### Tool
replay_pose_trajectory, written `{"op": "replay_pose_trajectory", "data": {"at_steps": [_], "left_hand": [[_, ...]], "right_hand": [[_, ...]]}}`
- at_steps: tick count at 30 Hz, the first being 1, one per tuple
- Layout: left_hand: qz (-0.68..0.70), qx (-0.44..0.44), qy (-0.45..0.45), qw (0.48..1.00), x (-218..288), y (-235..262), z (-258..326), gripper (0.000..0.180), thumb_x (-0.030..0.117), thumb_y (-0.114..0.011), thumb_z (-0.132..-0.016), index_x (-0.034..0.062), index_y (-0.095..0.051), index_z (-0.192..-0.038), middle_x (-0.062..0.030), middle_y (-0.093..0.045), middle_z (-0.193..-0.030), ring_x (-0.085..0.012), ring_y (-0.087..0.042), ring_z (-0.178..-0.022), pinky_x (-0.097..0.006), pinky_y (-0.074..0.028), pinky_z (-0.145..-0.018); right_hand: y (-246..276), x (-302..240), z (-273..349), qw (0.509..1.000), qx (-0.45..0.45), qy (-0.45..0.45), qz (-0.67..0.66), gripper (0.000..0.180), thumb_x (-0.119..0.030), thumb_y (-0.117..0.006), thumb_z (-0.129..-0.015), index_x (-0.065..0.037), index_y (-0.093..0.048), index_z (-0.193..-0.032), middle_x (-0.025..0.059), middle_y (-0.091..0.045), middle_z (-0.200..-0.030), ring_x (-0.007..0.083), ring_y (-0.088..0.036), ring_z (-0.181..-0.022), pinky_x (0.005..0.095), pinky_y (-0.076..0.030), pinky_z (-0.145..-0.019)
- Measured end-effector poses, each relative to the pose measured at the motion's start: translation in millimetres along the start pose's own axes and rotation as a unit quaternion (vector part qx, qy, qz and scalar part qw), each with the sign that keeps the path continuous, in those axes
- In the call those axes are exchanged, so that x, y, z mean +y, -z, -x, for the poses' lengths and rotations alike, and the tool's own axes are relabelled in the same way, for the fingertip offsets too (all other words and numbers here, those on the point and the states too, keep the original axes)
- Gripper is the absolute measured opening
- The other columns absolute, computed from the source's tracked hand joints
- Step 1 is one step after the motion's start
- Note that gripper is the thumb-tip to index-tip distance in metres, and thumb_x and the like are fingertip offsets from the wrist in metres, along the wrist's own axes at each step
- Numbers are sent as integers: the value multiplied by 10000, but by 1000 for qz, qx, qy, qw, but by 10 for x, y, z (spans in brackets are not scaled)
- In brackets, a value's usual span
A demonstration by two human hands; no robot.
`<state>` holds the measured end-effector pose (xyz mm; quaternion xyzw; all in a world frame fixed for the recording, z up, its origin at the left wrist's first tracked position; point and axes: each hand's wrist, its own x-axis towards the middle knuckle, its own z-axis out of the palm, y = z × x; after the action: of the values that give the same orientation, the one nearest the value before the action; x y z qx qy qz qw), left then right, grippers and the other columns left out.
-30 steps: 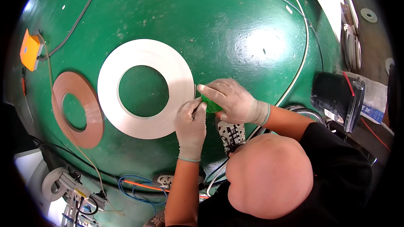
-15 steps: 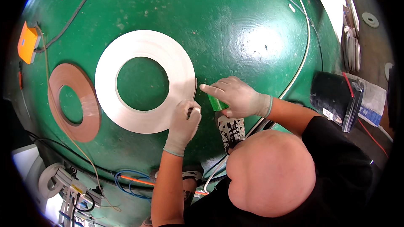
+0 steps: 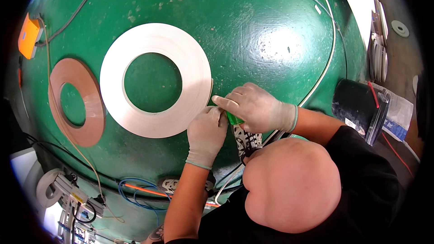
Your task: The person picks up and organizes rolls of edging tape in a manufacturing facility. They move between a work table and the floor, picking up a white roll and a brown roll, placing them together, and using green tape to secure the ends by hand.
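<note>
A large white ring-shaped roll of flat strip [image 3: 113, 79] lies on the green floor, its outer end lifting slightly at the right edge. My gloved left hand [image 3: 208, 131] is closed at the roll's lower right edge, fingertips pinched; what is between them is hidden. Just to its right, my gloved right hand [image 3: 255, 107] is closed round a shiny green roll of tape [image 3: 234, 119], mostly covered by the fingers. The right index finger points toward the left fingertips, and the hands almost meet.
A smaller brown roll [image 3: 92, 108] lies left of the white one, crossed by a thin cord. An orange box [image 3: 29, 36] stands at far left. Cables [image 3: 332, 49] run along the right, near a black bag-like bundle [image 3: 357, 106]. Blue hose [image 3: 135, 192] coils near my feet.
My left hand has moved right and up, closing in on the right hand. The right hand still holds the green tape and has barely moved. The view has shifted slightly.
</note>
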<state>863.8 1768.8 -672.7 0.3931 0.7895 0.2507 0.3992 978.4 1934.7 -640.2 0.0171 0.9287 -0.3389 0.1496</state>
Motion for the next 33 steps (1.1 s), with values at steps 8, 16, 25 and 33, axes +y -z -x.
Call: {"op": "replay_pose_trajectory", "data": {"at_steps": [8,16,25,33], "left_hand": [[104,38,-90,990,-260,51,-90,98,89,-651,-895,7,-691,-931,-123,-675,-856,-273,-658,-726,-409,-519,-652],[160,15,-23,987,-220,21,-101,210,133,-668,-939,-30,-719,-1061,-153,-714,-896,-250,-685,-782,-367,-532,-711],[4,39,-9,999,5,11,-66,147,161,-663,-900,14,-659,-894,-165,-680,-852,-402,-654,-804,-506,-507,-699],[40,20,-105,993,-106,59,-118,92,110,-662,-873,23,-645,-896,-123,-658,-837,-299,-659,-760,-431,-521,-668]], "right_hand": [[49,58,-78,999,-8,-31,-18,911,-101,-799,-670,-1,-422,-1493,136,-669,-1073,332,-653,-1053,455,-500,-916],[63,19,-18,1000,-3,-28,10,985,-142,-843,-677,-8,-380,-1535,136,-667,-1106,336,-644,-1052,457,-493,-905],[69,-30,-62,1000,0,19,15,915,-83,-797,-662,15,-421,-1491,128,-675,-1037,333,-659,-995,447,-504,-865],[67,18,-90,1000,5,-22,-17,925,-125,-808,-672,13,-419,-1499,136,-673,-1044,350,-653,-1016,457,-507,-878]]}}
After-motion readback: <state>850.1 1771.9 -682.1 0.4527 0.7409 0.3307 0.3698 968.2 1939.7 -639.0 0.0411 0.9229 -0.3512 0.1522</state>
